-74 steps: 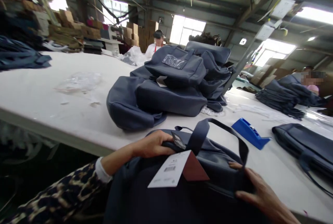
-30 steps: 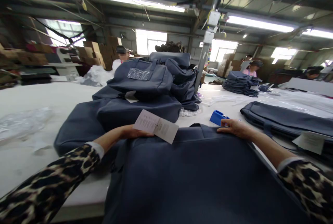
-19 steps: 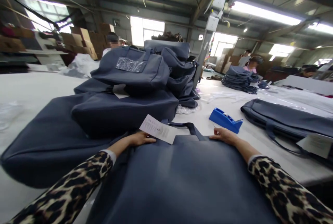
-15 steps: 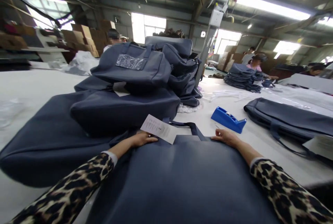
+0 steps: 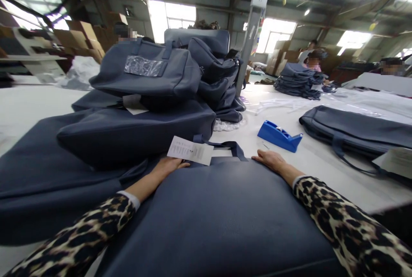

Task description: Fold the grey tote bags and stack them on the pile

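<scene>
A large navy bag (image 5: 225, 212) fills the lower middle of the view, its strap (image 5: 236, 148) at the far edge. At the bag's far left corner, my left hand (image 5: 170, 164) has its fingers closed on the edge, partly hidden by a white printed tag (image 5: 189, 150). My right hand (image 5: 268, 160) grips the far right corner, fingers bent over the edge. Just beyond it a blue tape dispenser (image 5: 279, 135) rests on the white table (image 5: 325, 182).
Navy bags (image 5: 138, 127) are piled at the left and centre, beside a metal post (image 5: 247, 49). Another navy bag (image 5: 357, 131) lies at the right. Folded navy pieces (image 5: 298, 80) are stacked farther back, near a person (image 5: 312, 63). Clear plastic (image 5: 80, 73) lies at the back left.
The view has shifted, so the pile and dispenser appear farther left and higher. The bag's far edge is higher in view and its surface looks smoother. Both hands remain at its corners.
</scene>
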`<state>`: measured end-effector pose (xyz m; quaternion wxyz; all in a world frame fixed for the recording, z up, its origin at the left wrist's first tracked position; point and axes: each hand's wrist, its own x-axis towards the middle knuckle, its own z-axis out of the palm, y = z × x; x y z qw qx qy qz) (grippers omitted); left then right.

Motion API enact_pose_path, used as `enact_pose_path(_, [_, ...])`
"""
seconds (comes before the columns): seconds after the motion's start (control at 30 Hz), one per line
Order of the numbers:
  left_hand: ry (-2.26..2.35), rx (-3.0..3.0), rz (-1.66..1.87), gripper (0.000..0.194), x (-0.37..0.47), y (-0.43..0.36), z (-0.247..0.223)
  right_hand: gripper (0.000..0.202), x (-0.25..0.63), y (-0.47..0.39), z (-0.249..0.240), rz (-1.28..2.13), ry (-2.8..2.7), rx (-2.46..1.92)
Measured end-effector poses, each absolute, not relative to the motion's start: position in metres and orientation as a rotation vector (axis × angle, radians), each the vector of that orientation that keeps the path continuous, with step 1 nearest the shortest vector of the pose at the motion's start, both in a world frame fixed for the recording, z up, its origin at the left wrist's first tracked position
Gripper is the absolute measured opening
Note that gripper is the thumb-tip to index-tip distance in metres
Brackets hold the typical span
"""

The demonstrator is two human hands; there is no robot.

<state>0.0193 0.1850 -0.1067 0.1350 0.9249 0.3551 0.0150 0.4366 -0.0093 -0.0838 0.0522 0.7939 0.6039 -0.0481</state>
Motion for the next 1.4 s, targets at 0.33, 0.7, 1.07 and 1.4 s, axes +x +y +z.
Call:
enact_pose_path(0.33, [1.181, 2.933, -0.044, 0.049, -0.034, 0.126, 0.039, 0.059, 0.433, -0.008, -0.077, -0.157, 1.805, 2.367])
enact_pose_path(0.7, [0.478, 2.790, -0.213, 0.026, -0.018, -0.054, -0.011, 0.052, 0.409, -0.004, -0.014, -0.243, 1.816, 2.388])
enact_pose_path(1.07, [0.356, 2.971, -0.094, 0.010, 0.014, 0.005, 0.065, 0.064, 0.298, -0.178, 0.067, -0.150, 2.215, 2.204])
enact_pose_path(1.4, [0.699, 3.031, -0.032, 0.061, -0.029, -0.016, 0.056, 0.017, 0.314, -0.172, 0.030, 0.425, 2.186, 2.120])
